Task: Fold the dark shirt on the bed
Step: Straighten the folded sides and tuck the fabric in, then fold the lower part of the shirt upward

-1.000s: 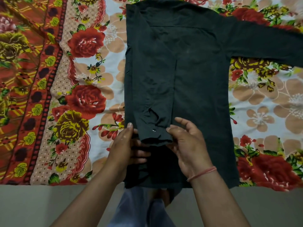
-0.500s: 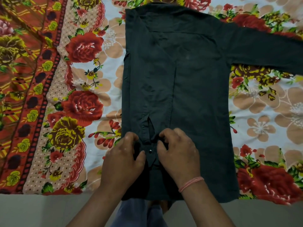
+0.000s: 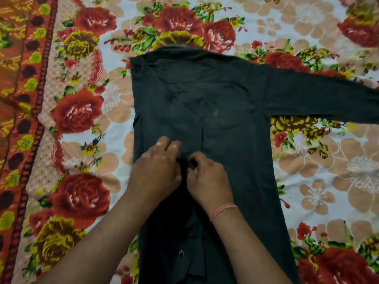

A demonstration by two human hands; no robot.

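The dark shirt (image 3: 221, 119) lies flat on the bed, back side up, collar toward the far end and hem toward the person. It rests on a floral bedsheet (image 3: 82, 111) printed with big red roses, yellow blooms and pale peach flowers, with an orange and red patterned border running down the left side. One sleeve (image 3: 320, 99) stretches straight out to the right across the sheet. The other side of the shirt is folded inward, so its left edge runs in a fairly straight line and the folded sleeve lies lengthwise down the body, with a small button (image 3: 181, 253) showing near the hem.

Both hands are down on the middle of the shirt, close together and nearly touching. The left hand (image 3: 158, 171) is curled, knuckles up, fingers tucked against the cloth along the folded strip. The right hand (image 3: 207, 179) is also curled, its fingertips pinching a small bit of dark fabric between thumb and fingers. Whether the left hand truly grips cloth or only presses it, I cannot tell from here. A thin pink thread band (image 3: 223, 210) circles the right wrist. Both forearms reach in from the near edge
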